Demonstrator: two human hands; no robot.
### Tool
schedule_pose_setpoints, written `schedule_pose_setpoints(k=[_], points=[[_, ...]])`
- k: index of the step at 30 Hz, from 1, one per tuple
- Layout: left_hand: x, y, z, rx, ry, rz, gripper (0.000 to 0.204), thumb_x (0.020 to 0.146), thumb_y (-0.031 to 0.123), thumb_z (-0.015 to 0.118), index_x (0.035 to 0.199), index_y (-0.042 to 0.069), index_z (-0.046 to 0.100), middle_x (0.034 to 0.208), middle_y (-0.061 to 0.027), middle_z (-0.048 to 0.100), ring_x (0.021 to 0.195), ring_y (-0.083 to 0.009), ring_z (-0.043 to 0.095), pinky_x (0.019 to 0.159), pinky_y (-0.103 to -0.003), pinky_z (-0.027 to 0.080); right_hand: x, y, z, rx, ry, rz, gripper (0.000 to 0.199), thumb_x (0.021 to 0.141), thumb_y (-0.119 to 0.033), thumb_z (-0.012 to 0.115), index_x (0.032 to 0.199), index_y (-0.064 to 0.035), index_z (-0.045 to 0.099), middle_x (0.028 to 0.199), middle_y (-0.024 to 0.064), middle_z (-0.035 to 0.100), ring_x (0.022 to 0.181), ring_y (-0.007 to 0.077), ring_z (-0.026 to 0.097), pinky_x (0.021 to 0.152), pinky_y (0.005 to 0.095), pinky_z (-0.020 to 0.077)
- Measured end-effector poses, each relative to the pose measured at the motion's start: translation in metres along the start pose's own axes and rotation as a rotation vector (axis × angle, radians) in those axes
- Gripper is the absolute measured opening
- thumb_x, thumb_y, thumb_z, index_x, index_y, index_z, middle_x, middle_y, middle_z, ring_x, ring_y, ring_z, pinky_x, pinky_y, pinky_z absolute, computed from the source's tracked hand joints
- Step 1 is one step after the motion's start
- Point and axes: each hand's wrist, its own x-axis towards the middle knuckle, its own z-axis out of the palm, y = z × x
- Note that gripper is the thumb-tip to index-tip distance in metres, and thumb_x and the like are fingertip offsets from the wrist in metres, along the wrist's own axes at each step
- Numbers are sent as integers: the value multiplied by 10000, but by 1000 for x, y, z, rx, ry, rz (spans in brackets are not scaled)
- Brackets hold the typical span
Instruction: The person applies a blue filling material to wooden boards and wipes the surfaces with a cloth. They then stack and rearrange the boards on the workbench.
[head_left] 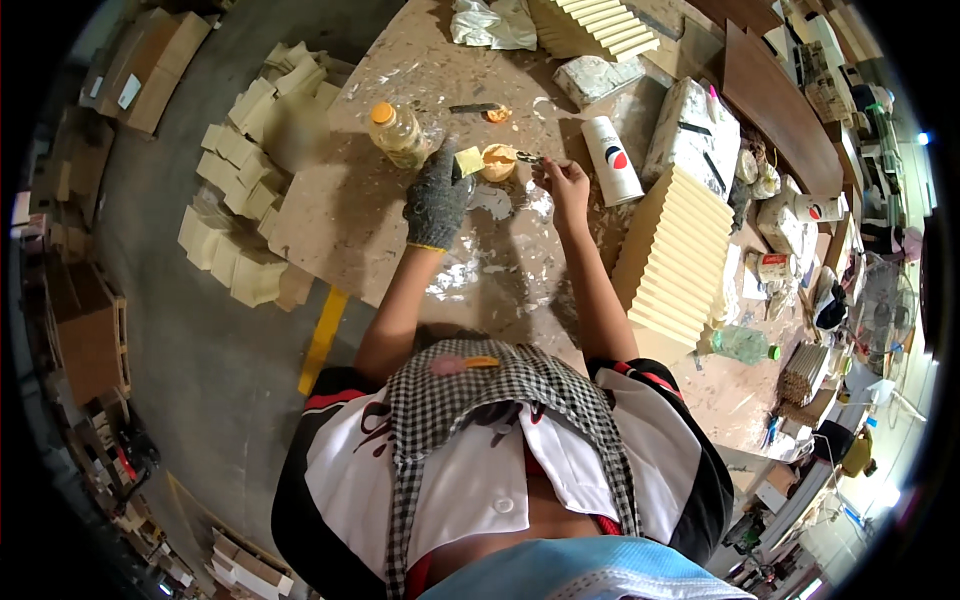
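My left hand [437,203], in a dark grey knitted glove with a yellow cuff edge, is closed on a small pale-yellow square piece [468,160]. Right beside that piece stands a small cup of orange-tan paste [499,164]. My bare right hand [566,187] pinches a thin, dark, narrow tool [530,157], whose far end reaches the cup's rim; its exact kind is too small to tell. Just beyond my left hand is a clear bottle with an orange cap [396,134]. A dark flat strip [474,107] lies behind the cup, near an orange lump [498,116].
To my right stand a white can [612,162], a stack of ridged cream pieces [676,262] and a white wrapped bundle [692,130]. A green-capped bottle [742,345] lies farther right. Cream blocks [240,165] are piled beyond the left edge of the paint-spattered table [330,215].
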Motion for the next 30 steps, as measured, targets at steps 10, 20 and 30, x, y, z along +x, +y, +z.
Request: schedule_pose_setpoints(k=[10,20,30], points=[[5,0,12,-100,59,25,666,836,167,748,1421,48,454,1165,-180,673,1038,-349,660,886,-435,518,-31,-23,16,299,-53,217,125,964,-91,652,1014,22,640,871,114,710,730,160,684,672,256,574],[-4,18,0,-186,46,40,641,844,205,773,1381,34,469,1109,-147,697,972,-247,683,833,-369,539,-76,-53,28,-450,-96,-654,18,928,17,649,937,11,635,943,125,737,805,195,721,732,284,576],[-11,6,4,-418,130,97,728,806,129,754,1455,42,434,1165,-183,665,1016,-295,668,892,-398,535,-91,-60,19,-11,-94,-311,73,998,-25,574,1007,35,533,921,154,712,811,197,710,733,320,589]])
